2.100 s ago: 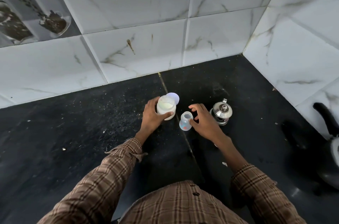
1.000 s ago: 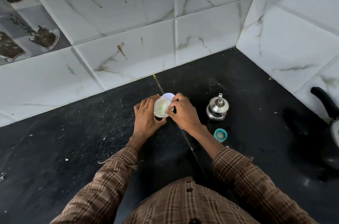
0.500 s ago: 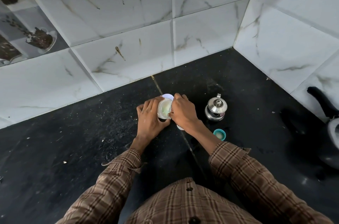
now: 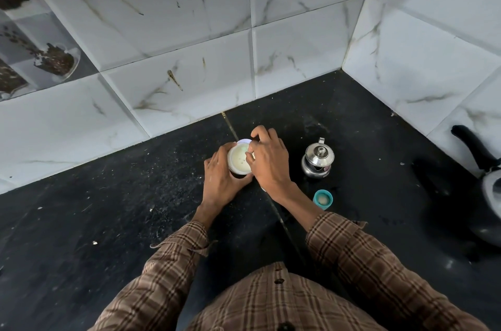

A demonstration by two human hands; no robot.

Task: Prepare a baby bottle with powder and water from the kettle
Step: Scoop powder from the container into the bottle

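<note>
Both hands are on the powder jar at the middle of the dark surface: the left hand wraps its side and the right hand pinches at its open rim. Just right of the right wrist stands a small teal-rimmed bottle, open end up. Beyond it sits the steel kettle, lid on, near the tiled wall.

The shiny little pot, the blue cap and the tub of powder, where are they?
Small steel pot (image 4: 318, 159), head view, on its shiny lid.
Teal cap (image 4: 322, 198), head view, on its pale inside, open side up.
Powder tub (image 4: 238, 160), head view, on the powder inside, between the two hands.
</note>
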